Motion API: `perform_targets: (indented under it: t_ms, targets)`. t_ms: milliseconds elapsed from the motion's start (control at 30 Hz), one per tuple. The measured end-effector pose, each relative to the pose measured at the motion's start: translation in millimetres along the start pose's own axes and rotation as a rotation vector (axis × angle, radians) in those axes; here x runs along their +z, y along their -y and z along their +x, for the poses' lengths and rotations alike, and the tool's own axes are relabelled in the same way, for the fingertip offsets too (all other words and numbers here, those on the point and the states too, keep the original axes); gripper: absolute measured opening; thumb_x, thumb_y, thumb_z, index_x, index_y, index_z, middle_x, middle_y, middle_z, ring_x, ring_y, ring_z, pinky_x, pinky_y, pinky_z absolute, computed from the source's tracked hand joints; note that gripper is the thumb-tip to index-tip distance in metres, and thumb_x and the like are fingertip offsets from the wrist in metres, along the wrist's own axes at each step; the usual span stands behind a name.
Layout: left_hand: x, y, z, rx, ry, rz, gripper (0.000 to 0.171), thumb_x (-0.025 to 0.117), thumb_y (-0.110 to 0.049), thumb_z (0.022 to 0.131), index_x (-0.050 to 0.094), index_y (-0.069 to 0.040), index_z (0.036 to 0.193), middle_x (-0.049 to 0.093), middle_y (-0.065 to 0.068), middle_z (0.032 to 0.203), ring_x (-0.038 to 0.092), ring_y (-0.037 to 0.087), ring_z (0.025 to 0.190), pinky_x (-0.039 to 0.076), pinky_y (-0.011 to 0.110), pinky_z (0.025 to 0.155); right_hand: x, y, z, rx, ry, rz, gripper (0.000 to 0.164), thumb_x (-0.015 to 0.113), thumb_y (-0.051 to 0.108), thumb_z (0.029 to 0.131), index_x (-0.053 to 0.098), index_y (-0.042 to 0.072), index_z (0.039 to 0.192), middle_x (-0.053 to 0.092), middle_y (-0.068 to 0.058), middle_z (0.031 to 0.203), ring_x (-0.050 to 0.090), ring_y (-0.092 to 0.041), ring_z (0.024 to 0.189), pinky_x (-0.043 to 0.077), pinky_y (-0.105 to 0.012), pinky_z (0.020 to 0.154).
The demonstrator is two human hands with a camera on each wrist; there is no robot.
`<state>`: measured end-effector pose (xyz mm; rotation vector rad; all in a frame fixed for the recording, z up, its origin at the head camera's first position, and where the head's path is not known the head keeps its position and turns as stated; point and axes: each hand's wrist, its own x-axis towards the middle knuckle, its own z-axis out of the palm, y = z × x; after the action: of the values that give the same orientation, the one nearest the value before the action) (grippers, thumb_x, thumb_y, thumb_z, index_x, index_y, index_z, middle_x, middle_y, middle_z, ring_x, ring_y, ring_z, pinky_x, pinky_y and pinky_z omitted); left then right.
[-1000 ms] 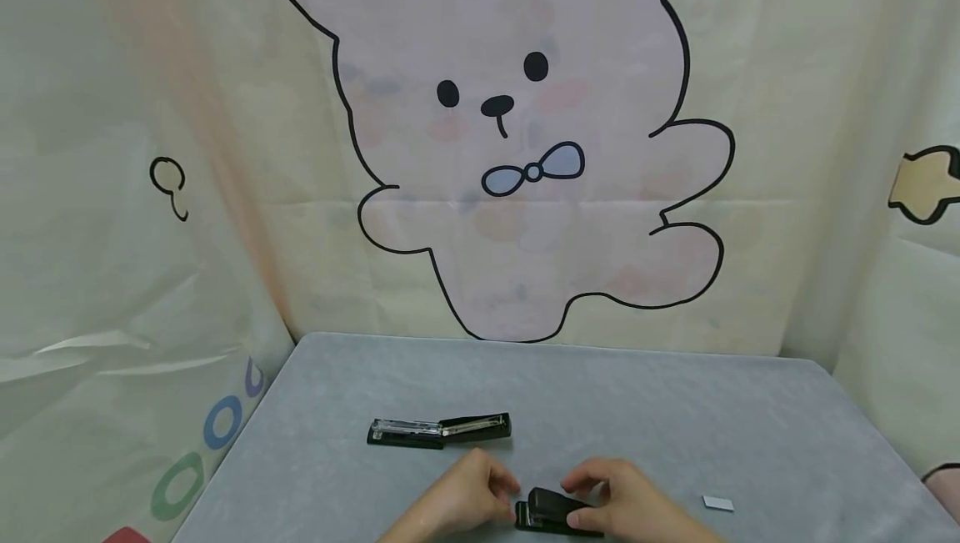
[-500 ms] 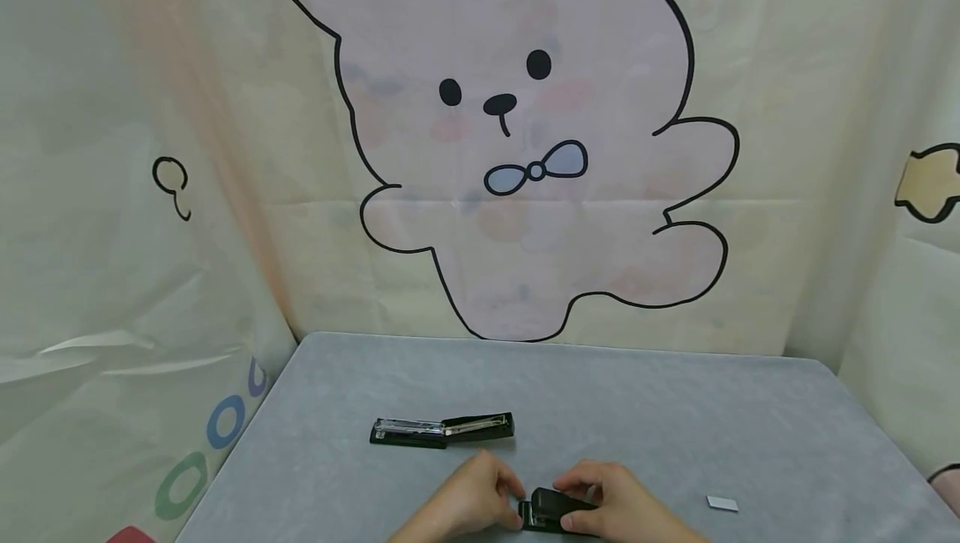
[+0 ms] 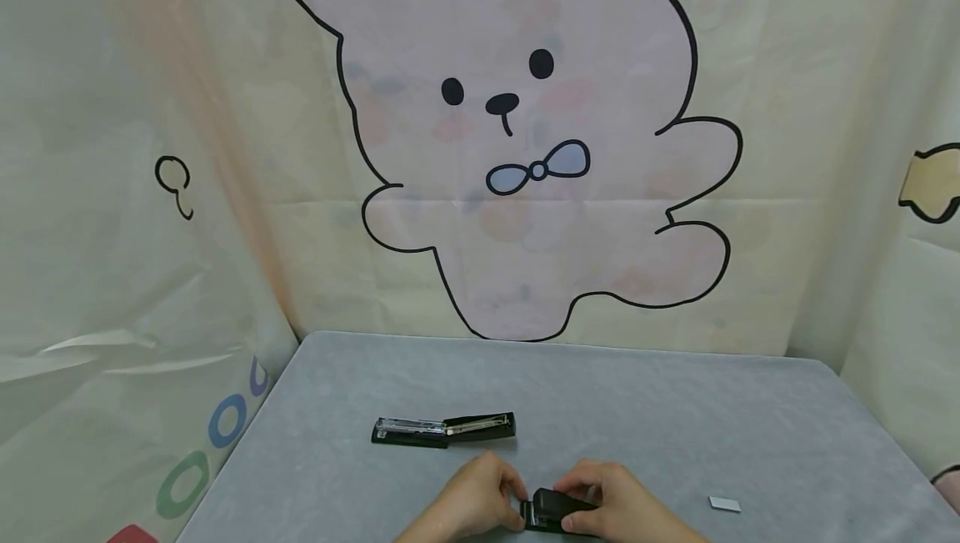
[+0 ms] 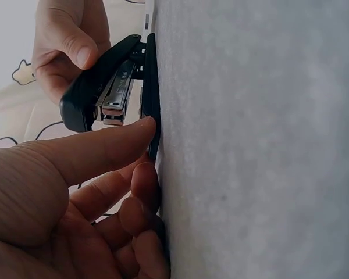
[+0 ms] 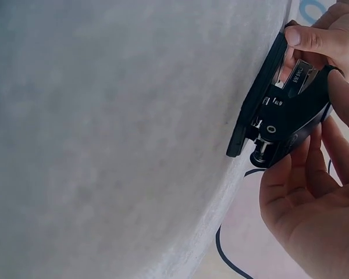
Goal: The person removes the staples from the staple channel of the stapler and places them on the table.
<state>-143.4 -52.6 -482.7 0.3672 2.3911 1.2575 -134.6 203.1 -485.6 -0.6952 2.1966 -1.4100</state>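
A black stapler (image 3: 553, 506) rests on the grey tabletop between my two hands, its front end towards the left. My left hand (image 3: 474, 495) pinches the front tip of the stapler's base between thumb and fingers. My right hand (image 3: 621, 503) holds the upper arm, thumb on the near side and fingers on the far side. In the left wrist view the arm stands raised at an angle from the base, with the silver magazine (image 4: 117, 93) showing under it. The right wrist view shows the hinge end (image 5: 267, 131) just above my right fingers.
A second stapler (image 3: 444, 429), folded wide apart with its metal rail showing, lies behind my left hand. A small pale flat strip (image 3: 724, 505) lies to the right. Printed cloth (image 3: 525, 259) hangs behind the table (image 3: 600, 393) and along both sides.
My left hand has come right to the front tip of the stapler and pinches it now. My right fingers have moved slightly left and settled on its upper arm.
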Motion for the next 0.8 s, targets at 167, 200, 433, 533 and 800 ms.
perform_targets:
  t_ms: [167, 200, 433, 533, 800]
  targets:
    - [-0.3, 0.1, -1.3, 0.021, -0.019, 0.022, 0.026, 0.091, 0.006, 0.065, 0.076, -0.013, 0.076, 0.057, -0.004, 0.056, 0.049, 0.009, 0.051, 0.035, 0.026, 0.051, -3, -10, 1, -0.072, 0.027, -0.039, 0.029, 0.079, 0.019, 0.094, 0.074, 0.005, 0.120, 0.070, 0.007, 0.107, 0.064, -0.006, 0.091, 0.054, -0.028, 0.074]
    - [-0.2, 0.3, -1.5, 0.025, -0.022, 0.026, 0.026, 0.091, 0.006, 0.064, 0.076, -0.013, 0.076, 0.057, -0.004, 0.056, 0.049, 0.009, 0.051, 0.035, 0.026, 0.051, -2, -9, 1, -0.072, 0.024, -0.030, 0.028, 0.079, 0.018, 0.094, 0.074, 0.005, 0.119, 0.070, 0.006, 0.107, 0.064, -0.006, 0.091, 0.054, -0.028, 0.074]
    - [0.6, 1.1, -1.2, 0.026, -0.033, 0.033, 0.027, 0.092, 0.005, 0.064, 0.076, -0.013, 0.075, 0.057, -0.004, 0.056, 0.049, 0.008, 0.051, 0.035, 0.026, 0.052, -1, 11, -7, 0.018, -0.041, 0.046, 0.025, 0.079, 0.005, 0.091, 0.074, 0.002, 0.116, 0.068, -0.004, 0.106, 0.063, -0.009, 0.087, 0.053, -0.029, 0.071]
    - [1.1, 1.2, -0.9, 0.023, -0.038, 0.034, 0.027, 0.092, 0.005, 0.064, 0.075, -0.014, 0.075, 0.057, -0.005, 0.056, 0.049, 0.008, 0.051, 0.035, 0.027, 0.052, -2, 14, -9, 0.033, -0.057, 0.047, 0.025, 0.079, 0.005, 0.091, 0.074, 0.001, 0.115, 0.068, -0.006, 0.107, 0.063, -0.010, 0.086, 0.052, -0.029, 0.071]
    - [1.5, 1.1, -1.7, 0.024, -0.048, 0.042, 0.027, 0.092, 0.004, 0.064, 0.075, -0.014, 0.075, 0.056, -0.006, 0.056, 0.048, 0.008, 0.052, 0.035, 0.027, 0.054, -8, 12, -16, -0.011, -0.088, 0.018, 0.026, 0.080, 0.011, 0.092, 0.074, 0.004, 0.116, 0.070, 0.000, 0.107, 0.062, -0.009, 0.088, 0.050, -0.030, 0.072]
